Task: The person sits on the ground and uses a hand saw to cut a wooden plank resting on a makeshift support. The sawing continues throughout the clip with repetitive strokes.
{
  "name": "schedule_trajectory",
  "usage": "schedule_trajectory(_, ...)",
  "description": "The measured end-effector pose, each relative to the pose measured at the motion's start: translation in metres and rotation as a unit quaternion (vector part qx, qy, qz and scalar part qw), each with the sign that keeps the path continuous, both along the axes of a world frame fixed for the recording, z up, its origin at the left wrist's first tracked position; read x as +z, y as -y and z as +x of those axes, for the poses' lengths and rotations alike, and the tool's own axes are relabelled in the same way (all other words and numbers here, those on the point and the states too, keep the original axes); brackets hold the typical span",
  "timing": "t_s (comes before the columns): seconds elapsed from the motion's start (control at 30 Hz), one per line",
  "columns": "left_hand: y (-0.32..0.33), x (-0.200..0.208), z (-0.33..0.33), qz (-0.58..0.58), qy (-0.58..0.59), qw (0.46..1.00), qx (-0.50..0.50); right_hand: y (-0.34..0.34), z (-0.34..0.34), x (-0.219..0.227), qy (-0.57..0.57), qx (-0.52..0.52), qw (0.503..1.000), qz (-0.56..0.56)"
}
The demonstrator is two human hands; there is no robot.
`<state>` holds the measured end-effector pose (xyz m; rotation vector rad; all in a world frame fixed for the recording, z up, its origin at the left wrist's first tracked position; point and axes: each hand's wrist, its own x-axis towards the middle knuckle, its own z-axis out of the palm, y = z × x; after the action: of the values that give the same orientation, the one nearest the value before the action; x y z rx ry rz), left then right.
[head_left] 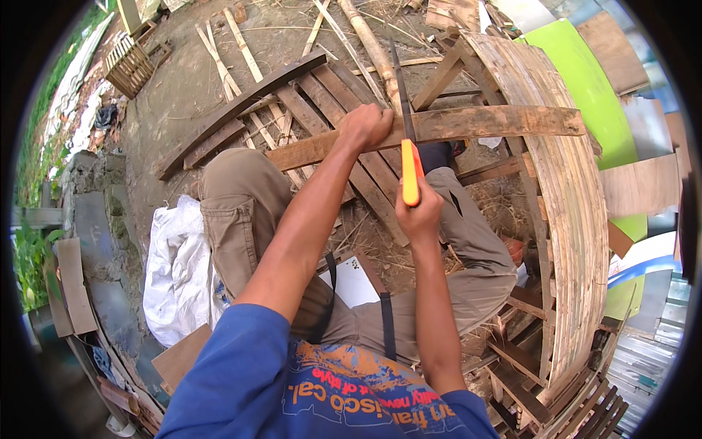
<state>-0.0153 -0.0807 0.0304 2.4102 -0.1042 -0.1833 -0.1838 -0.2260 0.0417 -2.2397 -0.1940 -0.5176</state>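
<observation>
A long wooden plank (504,123) lies crosswise in front of me, its right end over a bamboo-slat bench. My left hand (365,127) is closed over the plank, left of the saw. In my right hand (420,212) is the yellow and orange handle of a handsaw (399,80), its dark blade pointing away from me across the plank. The blade meets the plank just right of my left hand; how deep any cut goes cannot be seen. Below the plank, my bent knees stand to either side.
A slatted wooden frame (322,99) lies on the dirt ground beyond my knees. The bamboo-slat bench (563,219) stands at my right. Bamboo poles (369,40) are strewn at the far side. At left are a white sack (179,271) and a low block wall (99,227).
</observation>
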Motion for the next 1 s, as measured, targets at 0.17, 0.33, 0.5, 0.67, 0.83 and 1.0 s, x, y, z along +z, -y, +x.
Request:
schedule_trajectory(0.17, 0.000, -0.004, 0.000, -0.006, 0.021, 1.000, 0.002, -0.029, -0.065, 0.095, -0.149, -0.023, 0.988, 0.040)
schedule_trajectory(0.33, 0.002, -0.009, -0.003, 0.002, 0.016, 1.000, 0.005, 0.016, -0.231, 0.096, -0.253, -0.054, 0.965, 0.032)
schedule_trajectory(0.5, 0.002, -0.016, -0.003, -0.009, 0.055, 0.998, 0.022, 0.006, -0.225, 0.106, -0.195, -0.078, 0.976, 0.049)
schedule_trajectory(0.67, 0.008, -0.014, -0.007, 0.029, 0.056, 0.998, 0.019, -0.008, -0.038, 0.069, -0.135, -0.058, 0.988, 0.050)
schedule_trajectory(0.83, 0.001, -0.033, 0.005, 0.048, 0.119, 0.992, 0.012, 0.008, 0.011, -0.023, 0.022, 0.017, 0.999, 0.026)
schedule_trajectory(1.0, -0.002, -0.008, 0.008, 0.008, -0.008, 1.000, -0.005, 0.025, 0.012, -0.038, 0.022, 0.064, 0.994, 0.091)
